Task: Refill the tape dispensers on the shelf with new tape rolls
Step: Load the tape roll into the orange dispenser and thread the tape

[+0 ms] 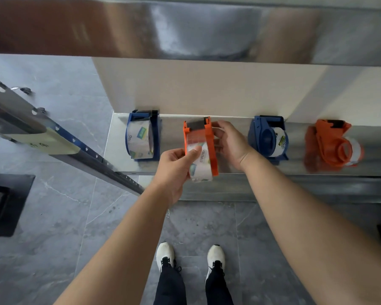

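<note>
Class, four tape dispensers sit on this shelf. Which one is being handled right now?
The orange dispenser, second from the left: the left hand grips its tape roll and the right hand its side. The other three stand untouched.

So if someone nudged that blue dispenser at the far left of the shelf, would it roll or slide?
The blue dispenser probably slides rather than rolls: its frame, not the round tape roll, seems to meet the shelf. That shelf looks like smooth, shiny metal, so it may skid easily. Plastic and tape: likely light.
</note>
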### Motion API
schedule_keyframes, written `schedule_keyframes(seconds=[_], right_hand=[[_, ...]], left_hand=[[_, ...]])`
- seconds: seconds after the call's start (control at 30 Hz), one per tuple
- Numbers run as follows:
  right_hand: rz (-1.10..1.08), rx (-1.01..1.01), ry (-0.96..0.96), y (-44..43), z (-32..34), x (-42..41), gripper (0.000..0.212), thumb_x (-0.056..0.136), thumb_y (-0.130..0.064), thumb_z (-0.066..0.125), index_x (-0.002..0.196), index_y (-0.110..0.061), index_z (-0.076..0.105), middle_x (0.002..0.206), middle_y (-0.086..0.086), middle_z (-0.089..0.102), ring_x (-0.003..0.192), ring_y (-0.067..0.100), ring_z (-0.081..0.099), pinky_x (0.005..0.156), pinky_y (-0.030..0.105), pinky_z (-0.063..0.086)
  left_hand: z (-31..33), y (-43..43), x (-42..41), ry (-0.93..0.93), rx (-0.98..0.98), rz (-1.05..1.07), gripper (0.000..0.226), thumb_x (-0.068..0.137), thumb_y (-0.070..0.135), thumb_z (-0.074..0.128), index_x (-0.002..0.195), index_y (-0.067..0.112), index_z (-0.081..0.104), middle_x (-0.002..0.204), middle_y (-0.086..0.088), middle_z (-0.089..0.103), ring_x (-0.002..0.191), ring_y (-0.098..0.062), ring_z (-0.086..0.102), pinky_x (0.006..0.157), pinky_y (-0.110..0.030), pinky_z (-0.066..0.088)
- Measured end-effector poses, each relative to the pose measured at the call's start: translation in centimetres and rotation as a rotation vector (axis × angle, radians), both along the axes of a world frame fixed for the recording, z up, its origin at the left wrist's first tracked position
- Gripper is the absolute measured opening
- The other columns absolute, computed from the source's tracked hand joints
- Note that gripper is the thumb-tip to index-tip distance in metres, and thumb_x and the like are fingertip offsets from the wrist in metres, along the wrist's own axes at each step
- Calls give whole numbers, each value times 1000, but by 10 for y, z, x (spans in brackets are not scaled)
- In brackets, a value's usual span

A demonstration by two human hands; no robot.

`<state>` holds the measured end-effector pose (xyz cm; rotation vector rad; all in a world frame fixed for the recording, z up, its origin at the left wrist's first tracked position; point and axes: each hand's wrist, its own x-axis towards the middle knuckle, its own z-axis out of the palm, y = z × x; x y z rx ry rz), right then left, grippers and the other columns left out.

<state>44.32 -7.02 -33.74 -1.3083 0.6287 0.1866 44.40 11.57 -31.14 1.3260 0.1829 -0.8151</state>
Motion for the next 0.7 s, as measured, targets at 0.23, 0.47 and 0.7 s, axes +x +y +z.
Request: schedule_keyframes(seconds=[0.23, 0.47, 0.7], right_hand=[[-93, -108, 17, -5, -7, 11, 38, 108, -39, 47, 128, -10, 60, 114, 15, 75, 105, 33, 72, 90, 45, 58], [-79, -184, 31, -8, -2, 24, 41, 111, -36, 39, 120, -8, 67, 104, 12, 77, 93, 25, 75, 80, 36, 59], [-56, -315, 118, -13, -5, 32, 47, 110, -37, 35, 111, -6, 70, 100, 12, 77, 89, 22, 74, 74, 30, 51]], left_hand=[[-2, -26, 15, -40, 145, -16, 24, 101, 30, 73, 100, 7, 78, 96, -9, 83, 91, -29, 80, 85, -46, 64], [2, -34, 31, -25, 169, -19, 22, 100, 27, 74, 99, 5, 77, 93, -11, 83, 86, -30, 81, 83, -51, 67], [4, -41, 40, -5, 227, -50, 24, 99, 30, 75, 100, 7, 76, 94, -11, 83, 90, -33, 81, 90, -60, 63]])
